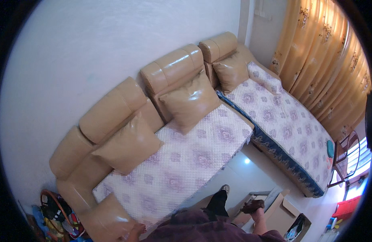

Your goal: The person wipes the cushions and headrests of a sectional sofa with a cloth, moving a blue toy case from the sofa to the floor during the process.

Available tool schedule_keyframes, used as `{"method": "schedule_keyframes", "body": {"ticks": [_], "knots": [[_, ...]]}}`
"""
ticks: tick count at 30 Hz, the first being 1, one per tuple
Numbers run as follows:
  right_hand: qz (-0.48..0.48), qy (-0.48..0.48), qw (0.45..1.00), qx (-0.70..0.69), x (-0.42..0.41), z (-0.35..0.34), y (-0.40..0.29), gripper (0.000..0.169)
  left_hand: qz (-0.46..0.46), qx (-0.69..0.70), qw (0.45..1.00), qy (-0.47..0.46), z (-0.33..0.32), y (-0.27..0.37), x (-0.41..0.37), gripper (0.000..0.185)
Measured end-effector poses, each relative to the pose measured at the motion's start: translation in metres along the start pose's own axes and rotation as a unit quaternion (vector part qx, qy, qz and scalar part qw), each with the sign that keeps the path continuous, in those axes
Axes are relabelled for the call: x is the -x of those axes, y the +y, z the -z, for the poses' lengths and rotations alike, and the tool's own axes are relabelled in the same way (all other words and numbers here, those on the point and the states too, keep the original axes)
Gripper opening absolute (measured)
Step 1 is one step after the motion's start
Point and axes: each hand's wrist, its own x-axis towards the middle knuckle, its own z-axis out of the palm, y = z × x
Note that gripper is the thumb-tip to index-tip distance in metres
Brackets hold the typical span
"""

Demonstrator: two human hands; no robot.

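Note:
My right hand (258,212) holds a bunched dark brown cloth (251,206) above an opened cardboard box on the floor. My left hand (138,229) is low in the view, at the right edge of a tan leather-look cushion (108,218). Its fingers are too small and dark to tell whether they grip the cushion or only rest against it. Before me stretches a tan sofa (113,110) with a quilted seat cover (186,165) in white with purple flowers. Two more cushions, a nearer one (131,146) and a middle one (193,101), lean on its backrests.
The sofa's chaise section (282,121) extends on the right, with another cushion (232,72) and a teal item (330,148). An opened cardboard box (278,214) stands at my right. Bags (56,211) crowd the left armrest. Beyond are a chair (346,157) and yellow curtains (322,66).

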Motion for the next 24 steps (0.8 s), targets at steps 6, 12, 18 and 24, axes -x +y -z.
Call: {"method": "schedule_keyframes", "body": {"ticks": [6, 12, 18, 24], "knots": [[0.079, -0.039, 0.995, 0.046, -0.062, -0.018, -0.142, 0.024, -0.248, -0.689, 0.674, 0.093, -0.083, 0.094, 0.012, 0.023], [0.181, -0.136, 0.973, 0.052, -0.109, -0.037, -0.252, 0.032, -0.362, -0.07, 0.926, 0.077, -0.238, 0.276, 0.058, 0.034], [0.142, -0.116, 0.983, 0.03, -0.154, -0.092, -0.295, 0.031, -0.401, -0.202, 0.894, -0.002, -0.31, 0.347, 0.085, 0.037], [0.119, -0.176, 0.976, 0.048, -0.183, -0.127, -0.299, 0.033, -0.22, -0.277, 0.932, 0.081, -0.255, 0.305, 0.04, 0.031]]}}
